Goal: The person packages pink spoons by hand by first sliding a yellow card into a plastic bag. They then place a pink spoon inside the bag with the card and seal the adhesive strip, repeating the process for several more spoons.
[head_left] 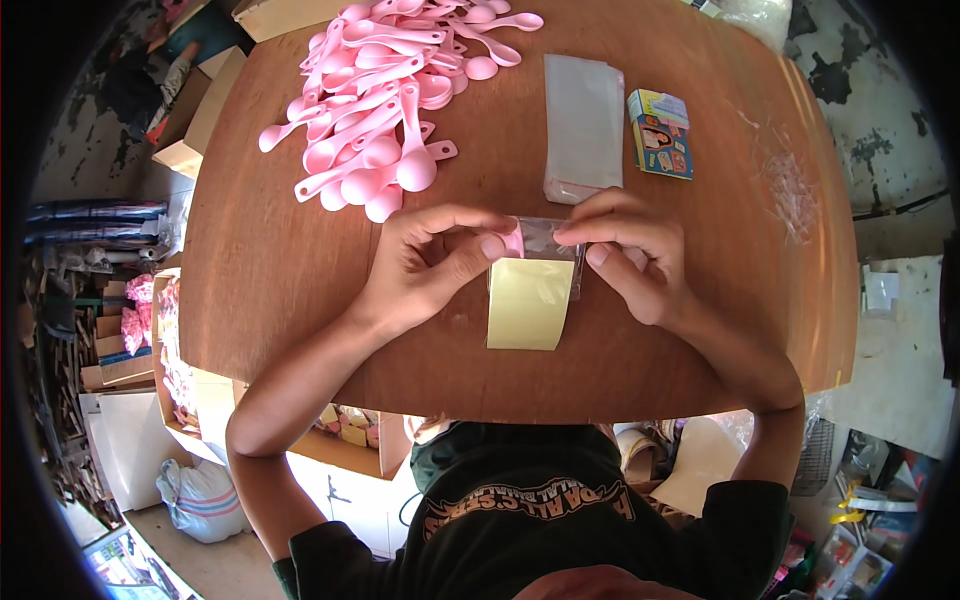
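Note:
Between my hands, over the table's near part, is a small clear plastic bag (548, 236) with a pale yellow card (530, 308) in its lower part. My left hand (432, 262) pinches the bag's upper left edge, where a bit of something pink (514, 241) shows beside the thumb. On the opposite side, my right hand (636, 258) grips the upper right edge between thumb and fingers. Beyond my left hand lies a heap of pink plastic spoons (382, 110) with round bowls. A stack of clear plastic bags (584, 122) rests just past my right hand.
A small colourful box (660, 136) lies right of the bag stack. Thin clear strips (790, 195) are scattered on the wooden table (700, 350) at the right. Below the left near edge stands an open carton (350, 452). A white sack (203, 500) sits on the floor.

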Motion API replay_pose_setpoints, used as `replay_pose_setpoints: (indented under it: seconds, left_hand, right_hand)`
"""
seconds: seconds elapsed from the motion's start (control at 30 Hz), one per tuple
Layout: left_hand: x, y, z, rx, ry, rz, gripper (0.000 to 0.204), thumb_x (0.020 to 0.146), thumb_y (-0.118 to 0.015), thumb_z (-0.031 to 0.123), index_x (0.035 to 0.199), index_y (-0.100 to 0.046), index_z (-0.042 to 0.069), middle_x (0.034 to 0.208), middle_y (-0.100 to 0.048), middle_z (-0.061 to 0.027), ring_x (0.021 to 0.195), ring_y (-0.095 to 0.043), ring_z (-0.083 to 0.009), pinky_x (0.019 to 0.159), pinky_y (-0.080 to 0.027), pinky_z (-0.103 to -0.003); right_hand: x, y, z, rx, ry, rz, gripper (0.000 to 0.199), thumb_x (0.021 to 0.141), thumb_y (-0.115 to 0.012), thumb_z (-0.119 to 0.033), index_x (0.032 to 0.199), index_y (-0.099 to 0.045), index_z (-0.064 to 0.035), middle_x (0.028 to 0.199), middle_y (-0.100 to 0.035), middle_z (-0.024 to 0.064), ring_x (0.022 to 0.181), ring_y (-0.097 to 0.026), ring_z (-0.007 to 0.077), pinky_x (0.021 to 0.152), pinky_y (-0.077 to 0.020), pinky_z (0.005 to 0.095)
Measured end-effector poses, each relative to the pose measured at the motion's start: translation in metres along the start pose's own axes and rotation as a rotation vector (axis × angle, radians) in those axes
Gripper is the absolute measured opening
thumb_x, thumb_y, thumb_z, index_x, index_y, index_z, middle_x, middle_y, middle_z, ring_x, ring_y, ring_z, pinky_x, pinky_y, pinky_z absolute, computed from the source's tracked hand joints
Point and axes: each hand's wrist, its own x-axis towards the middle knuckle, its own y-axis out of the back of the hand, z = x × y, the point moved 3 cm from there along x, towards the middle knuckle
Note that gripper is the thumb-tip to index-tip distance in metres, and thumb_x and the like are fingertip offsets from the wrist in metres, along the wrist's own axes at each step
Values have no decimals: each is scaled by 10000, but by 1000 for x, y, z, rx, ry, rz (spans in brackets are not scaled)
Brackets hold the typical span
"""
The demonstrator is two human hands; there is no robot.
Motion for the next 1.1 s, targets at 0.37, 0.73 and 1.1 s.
replay_pose_setpoints:
  seconds: [0.37,0.73,1.1]
  left_hand:
    - [3,4,-3,29,122,-101,436,868,-667,-70,1280,-537,-10,1200,-624,-113,1020,-642,-165,863,-547,-289]
    - [4,-4,-4,45,90,-68,544,857,-676,-75,1347,-462,24,1168,-607,-72,1016,-634,-146,829,-555,-284]
    - [-102,2,78,207,127,-700,377,770,-736,-69,1132,-689,25,1066,-687,-123,865,-693,-250,737,-560,-338]
  right_hand:
    - [-6,-9,7,184,-100,74,296,789,-760,11,1060,-641,21,1073,-590,133,918,-647,176,829,-570,306]
    - [-5,-14,-4,70,-2,32,369,830,-715,-57,1170,-595,23,1078,-606,151,959,-651,216,829,-551,319]
    - [-7,32,-14,-440,146,295,302,894,-611,-6,1189,-562,34,1087,-627,161,1027,-617,264,913,-473,347]
